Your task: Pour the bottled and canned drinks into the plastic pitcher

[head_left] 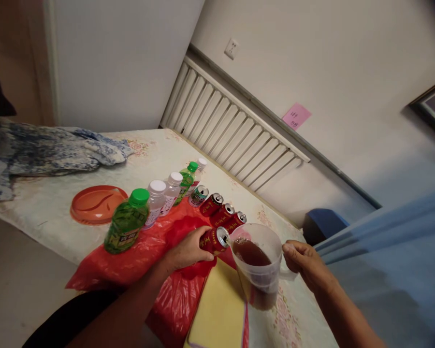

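Observation:
My left hand (190, 249) is wrapped round a red drink can (213, 241), whose opened top faces right. In my right hand (306, 263) is the handle of a clear plastic measuring jug (263, 275). Brown liquid (252, 253) partly fills the jug, which tilts left with its spout right at the can's opening. I cannot make out clearly whether liquid is running between them. Just behind the held can, three more red cans (227, 216) stand in a row beside a green can (198, 195).
Several bottles with green or white caps, including a green bottle (127, 224), line the left. Beneath them lies a red plastic bag (105, 266). A yellow cloth (217, 309) is in front, an orange lid (97, 205) further left. A radiator (232, 123) runs behind the table.

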Tool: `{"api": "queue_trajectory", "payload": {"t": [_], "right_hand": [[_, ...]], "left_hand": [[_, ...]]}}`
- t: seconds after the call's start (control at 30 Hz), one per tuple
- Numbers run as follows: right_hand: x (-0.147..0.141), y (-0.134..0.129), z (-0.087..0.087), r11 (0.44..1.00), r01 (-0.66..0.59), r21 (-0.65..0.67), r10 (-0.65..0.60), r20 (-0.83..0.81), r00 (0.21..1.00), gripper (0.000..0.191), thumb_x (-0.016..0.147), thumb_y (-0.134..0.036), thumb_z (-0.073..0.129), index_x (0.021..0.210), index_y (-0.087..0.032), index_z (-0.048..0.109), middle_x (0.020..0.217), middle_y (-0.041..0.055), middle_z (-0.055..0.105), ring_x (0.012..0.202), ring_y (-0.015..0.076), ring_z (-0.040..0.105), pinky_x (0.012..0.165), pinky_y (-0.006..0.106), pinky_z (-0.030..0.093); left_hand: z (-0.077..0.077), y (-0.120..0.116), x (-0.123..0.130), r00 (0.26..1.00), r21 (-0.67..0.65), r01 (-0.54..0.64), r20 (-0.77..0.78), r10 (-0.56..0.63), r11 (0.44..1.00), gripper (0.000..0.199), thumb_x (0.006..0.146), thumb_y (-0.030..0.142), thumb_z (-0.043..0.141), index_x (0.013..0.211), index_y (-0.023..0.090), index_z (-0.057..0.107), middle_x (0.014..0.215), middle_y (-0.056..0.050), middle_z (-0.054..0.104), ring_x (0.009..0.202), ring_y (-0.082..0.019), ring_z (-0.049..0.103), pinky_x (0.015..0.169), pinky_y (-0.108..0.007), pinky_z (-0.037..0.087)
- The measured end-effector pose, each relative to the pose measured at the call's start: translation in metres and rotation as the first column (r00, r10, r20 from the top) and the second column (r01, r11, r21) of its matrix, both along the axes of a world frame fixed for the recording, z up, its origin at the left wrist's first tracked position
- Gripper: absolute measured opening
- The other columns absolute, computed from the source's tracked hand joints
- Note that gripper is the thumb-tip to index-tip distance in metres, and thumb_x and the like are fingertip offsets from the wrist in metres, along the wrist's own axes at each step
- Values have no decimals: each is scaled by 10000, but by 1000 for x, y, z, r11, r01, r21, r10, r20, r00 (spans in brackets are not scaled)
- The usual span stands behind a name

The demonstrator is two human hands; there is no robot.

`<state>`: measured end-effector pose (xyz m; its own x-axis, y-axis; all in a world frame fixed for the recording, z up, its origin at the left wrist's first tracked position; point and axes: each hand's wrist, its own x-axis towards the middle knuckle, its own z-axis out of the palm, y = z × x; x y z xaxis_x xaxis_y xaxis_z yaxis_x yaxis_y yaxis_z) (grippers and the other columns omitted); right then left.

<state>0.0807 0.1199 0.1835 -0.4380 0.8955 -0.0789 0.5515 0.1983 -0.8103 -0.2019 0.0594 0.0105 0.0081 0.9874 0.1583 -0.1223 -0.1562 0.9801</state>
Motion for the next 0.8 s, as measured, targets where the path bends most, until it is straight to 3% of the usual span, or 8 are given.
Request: {"api": "queue_trajectory", "payload": {"t": [0.23,0.4,0.53,0.63,0.8], "right_hand": [[8,-2,-11,994,105,-17,-106,-251,962,559,786,-628,591,502,-222,332,474,-83,224,464,85,180,469,267,147],[9,-10,-26,966,251,-68,-250,-503,827,521,808,-525,623,498,-217,338,466,-95,211,445,76,151,441,260,137],[-2,-17,-26,937,327,-120,-328,-621,712,483,778,-432,675,511,-216,336,476,-104,230,429,64,149,408,245,145],[-16,-20,-20,922,350,-164,-358,-704,613,448,757,-361,699,531,-212,342,482,-109,250,413,53,152,380,229,143],[-48,-21,-16,921,351,-168,-331,-813,480,417,751,-301,700,559,-210,341,469,-122,271,385,38,146,346,199,147]], "left_hand": [[5,2,0,997,-5,-76,-35,75,997,657,575,113,689,1207,196,527,1105,-32,660,965,-224,627,817,-289,496],[7,5,-2,984,5,-180,-3,180,984,640,579,109,689,1196,179,535,1112,-47,666,1006,-236,630,849,-307,497],[9,6,-7,952,7,-305,-6,306,952,662,587,138,717,1221,166,526,1141,-76,660,1043,-260,620,910,-364,481],[12,7,-10,903,19,-429,-3,429,903,679,592,137,718,1238,150,512,1212,-109,628,1111,-274,588,981,-412,442],[16,4,-15,763,94,-641,-33,646,762,675,638,183,721,1271,141,489,1283,-140,578,1196,-285,529,1054,-451,376]]}}
